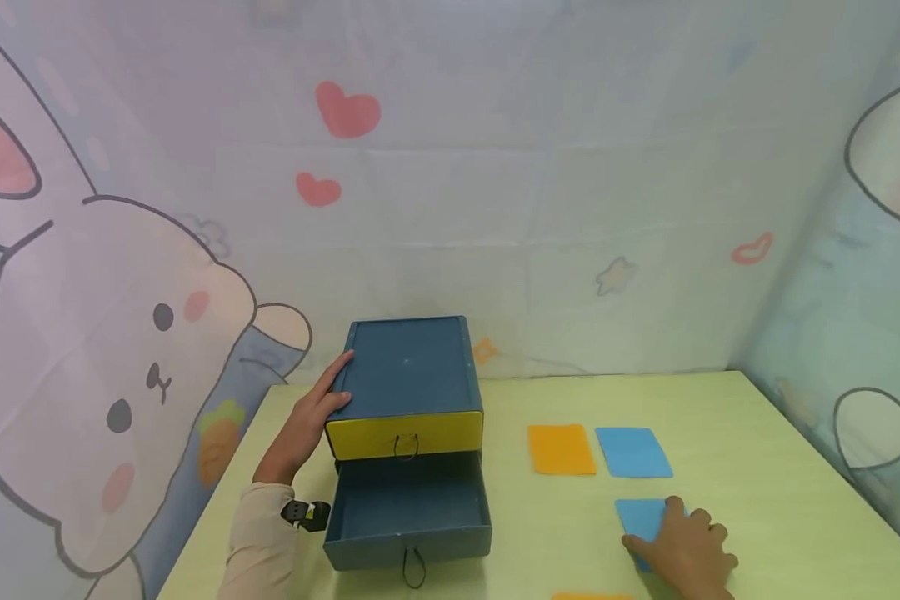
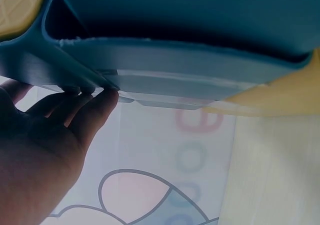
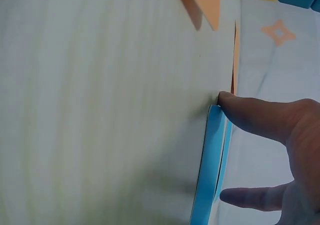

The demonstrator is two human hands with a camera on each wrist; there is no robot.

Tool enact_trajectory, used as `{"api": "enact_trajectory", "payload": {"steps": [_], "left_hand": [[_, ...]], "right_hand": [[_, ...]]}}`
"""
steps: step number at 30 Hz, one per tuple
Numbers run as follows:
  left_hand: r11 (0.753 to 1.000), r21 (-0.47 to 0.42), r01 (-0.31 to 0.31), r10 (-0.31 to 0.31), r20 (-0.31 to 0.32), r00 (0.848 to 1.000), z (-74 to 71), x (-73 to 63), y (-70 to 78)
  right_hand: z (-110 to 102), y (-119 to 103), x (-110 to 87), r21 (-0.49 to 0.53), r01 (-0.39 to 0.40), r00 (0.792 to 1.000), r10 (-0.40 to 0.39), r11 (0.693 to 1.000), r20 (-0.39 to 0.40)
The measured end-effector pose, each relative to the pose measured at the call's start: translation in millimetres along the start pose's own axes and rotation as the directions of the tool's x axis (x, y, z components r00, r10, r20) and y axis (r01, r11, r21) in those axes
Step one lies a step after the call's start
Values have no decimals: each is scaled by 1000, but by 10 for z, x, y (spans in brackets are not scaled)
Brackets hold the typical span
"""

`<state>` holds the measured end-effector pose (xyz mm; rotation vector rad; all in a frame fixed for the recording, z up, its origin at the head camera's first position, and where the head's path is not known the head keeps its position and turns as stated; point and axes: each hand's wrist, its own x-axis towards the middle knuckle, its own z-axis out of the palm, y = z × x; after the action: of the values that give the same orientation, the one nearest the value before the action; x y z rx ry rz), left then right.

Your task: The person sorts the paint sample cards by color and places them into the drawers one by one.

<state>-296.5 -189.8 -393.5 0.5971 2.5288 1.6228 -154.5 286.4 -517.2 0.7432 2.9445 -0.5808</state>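
A small dark blue two-drawer cabinet [image 1: 412,367] stands left of centre on the table. Its upper drawer, with a yellow front [image 1: 360,439], is closed, while the lower blue drawer [image 1: 375,550] is pulled out and holds nothing. Against the cabinet's left side and top edge rests my left hand [image 1: 305,427], its fingers extended. My right hand [image 1: 690,546] is over a blue card [image 1: 637,517] at the right, fingers spread. In the right wrist view the thumb is at the end of the blue card [image 3: 207,160]; the finger stands apart from it.
An orange card [image 1: 561,450] and another blue card [image 1: 633,452] lie side by side farther back. Part of a second orange card [image 1: 592,597] shows at the bottom edge. A printed cloth backdrop [image 1: 540,208] encloses the pale yellow table [image 1: 780,450] behind and at the sides.
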Motion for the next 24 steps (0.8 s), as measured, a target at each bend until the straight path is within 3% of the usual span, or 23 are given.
{"api": "enact_trajectory", "payload": {"steps": [12, 18, 24], "left_hand": [[1000, 2, -11, 11, 7, 1000, 21, 20, 16], [1000, 15, -10, 10, -2, 1000, 19, 32, 39], [1000, 24, -13, 13, -5, 1000, -21, 22, 50]], "right_hand": [[-37, -57, 20, -35, -10, 999, 11, 999, 36], [-185, -116, -29, -30, 83, 996, -82, 996, 36], [-414, -321, -160, -3, 201, 979, -201, 980, -17]]}}
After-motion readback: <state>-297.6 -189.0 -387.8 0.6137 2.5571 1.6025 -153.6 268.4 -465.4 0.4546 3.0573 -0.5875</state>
